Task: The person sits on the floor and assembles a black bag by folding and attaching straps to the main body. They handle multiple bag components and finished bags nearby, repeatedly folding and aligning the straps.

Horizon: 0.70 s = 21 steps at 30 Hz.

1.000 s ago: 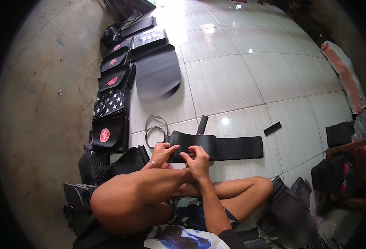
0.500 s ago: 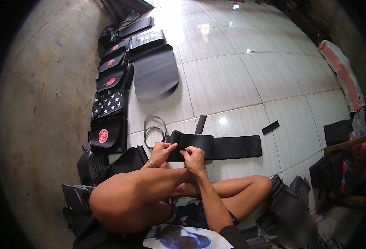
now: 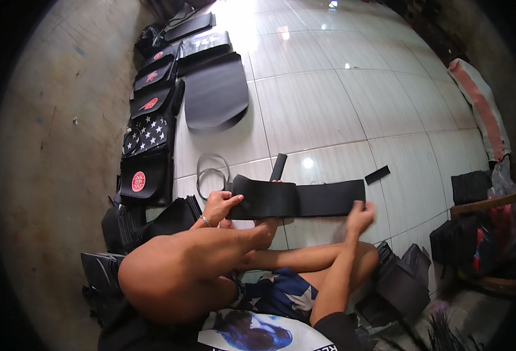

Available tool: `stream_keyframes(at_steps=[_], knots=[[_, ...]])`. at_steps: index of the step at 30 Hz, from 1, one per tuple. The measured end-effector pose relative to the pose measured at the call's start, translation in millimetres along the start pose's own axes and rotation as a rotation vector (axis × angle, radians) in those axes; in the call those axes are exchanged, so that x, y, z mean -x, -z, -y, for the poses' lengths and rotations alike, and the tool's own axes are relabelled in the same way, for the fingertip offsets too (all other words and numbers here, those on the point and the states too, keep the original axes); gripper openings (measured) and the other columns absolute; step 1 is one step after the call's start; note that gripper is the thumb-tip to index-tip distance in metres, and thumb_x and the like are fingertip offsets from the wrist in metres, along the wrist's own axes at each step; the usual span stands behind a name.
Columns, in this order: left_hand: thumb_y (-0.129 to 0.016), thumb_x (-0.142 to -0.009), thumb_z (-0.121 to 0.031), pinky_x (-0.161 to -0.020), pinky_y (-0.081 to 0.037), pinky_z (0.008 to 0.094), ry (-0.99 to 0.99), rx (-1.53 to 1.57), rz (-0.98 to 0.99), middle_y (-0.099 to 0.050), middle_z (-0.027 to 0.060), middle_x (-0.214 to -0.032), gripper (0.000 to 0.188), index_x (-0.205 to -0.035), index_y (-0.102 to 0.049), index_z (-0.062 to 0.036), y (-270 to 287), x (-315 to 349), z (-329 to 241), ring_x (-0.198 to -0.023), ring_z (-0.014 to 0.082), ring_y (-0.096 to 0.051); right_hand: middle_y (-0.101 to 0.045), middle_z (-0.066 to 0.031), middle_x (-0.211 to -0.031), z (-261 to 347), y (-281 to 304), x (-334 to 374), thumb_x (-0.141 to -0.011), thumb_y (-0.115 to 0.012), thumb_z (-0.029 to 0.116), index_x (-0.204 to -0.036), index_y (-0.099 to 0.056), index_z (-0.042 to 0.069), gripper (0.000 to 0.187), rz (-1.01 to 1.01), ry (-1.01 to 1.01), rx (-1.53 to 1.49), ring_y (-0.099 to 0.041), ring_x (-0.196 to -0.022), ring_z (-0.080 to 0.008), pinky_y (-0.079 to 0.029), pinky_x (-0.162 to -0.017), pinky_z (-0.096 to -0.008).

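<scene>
A long black strip of leather-like sheet [image 3: 331,199] lies across the floor tiles before my crossed legs, its left half covered by a folded-over layer [image 3: 266,199]. My left hand [image 3: 220,206] pinches the left end of that strip between thumb and fingers. At the strip's lower right corner is my right hand [image 3: 360,217], smeared by motion; whether it grips the edge does not show. A short narrow black piece [image 3: 279,167] sticks out behind the strip, and another [image 3: 377,174] lies beyond its right end. Thin grey cord [image 3: 199,175] is looped beside my left hand.
Stacks of black flaps, some with red emblems [image 3: 138,181] or white stars [image 3: 146,136], line the left wall. A large rounded black panel [image 3: 217,93] lies ahead. More black pieces [image 3: 398,281] lie by my right knee. A white-and-pink sack [image 3: 480,111] rests at the right.
My right hand has moved right, from beside my left hand to the strip's right end. The left hand stays at the strip's left end. The view has shifted slightly.
</scene>
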<state>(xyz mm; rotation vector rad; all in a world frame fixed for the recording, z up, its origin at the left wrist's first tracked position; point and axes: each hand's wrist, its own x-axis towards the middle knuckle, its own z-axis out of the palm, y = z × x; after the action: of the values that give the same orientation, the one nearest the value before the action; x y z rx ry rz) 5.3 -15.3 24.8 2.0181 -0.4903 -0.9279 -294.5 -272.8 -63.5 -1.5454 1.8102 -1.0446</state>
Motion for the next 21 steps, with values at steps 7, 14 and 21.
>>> stream_keyframes(at_steps=[7,14,21], knots=[[-0.076,-0.085,-0.034,-0.044,-0.022,0.0273,0.027,-0.038,-0.047,-0.044,-0.0074,-0.054,0.041,-0.060,-0.060,-0.0048,2,5,-8,-0.052,0.0030,-0.032,-0.062,-0.0079,-0.092,75,-33,84,-0.082,-0.071,0.009,-0.101,-0.063,0.001,0.022,0.355,0.296,-0.401,-0.058,-0.076,-0.0137,-0.050,-0.068,-0.0289],[-0.079,-0.084,-0.023,-0.045,-0.029,0.0262,0.054,0.106,-0.016,-0.050,-0.0074,-0.055,0.033,-0.061,-0.064,-0.0045,5,15,-17,-0.053,0.0019,-0.037,-0.060,-0.0203,-0.113,157,-41,185,-0.078,-0.078,0.026,-0.114,-0.060,-0.002,0.049,0.908,0.501,-0.268,-0.062,-0.100,-0.0373,-0.050,-0.089,-0.0435],[-0.078,-0.084,-0.027,-0.046,-0.027,0.0249,-0.015,-0.036,0.032,-0.052,-0.0079,-0.055,0.031,-0.066,-0.070,-0.0033,4,8,-12,-0.054,0.0012,-0.038,-0.069,-0.0186,-0.092,131,-57,174,-0.081,-0.072,0.013,-0.093,-0.070,-0.003,0.021,0.934,0.363,-0.509,-0.069,-0.084,-0.0310,-0.055,-0.076,-0.0385]])
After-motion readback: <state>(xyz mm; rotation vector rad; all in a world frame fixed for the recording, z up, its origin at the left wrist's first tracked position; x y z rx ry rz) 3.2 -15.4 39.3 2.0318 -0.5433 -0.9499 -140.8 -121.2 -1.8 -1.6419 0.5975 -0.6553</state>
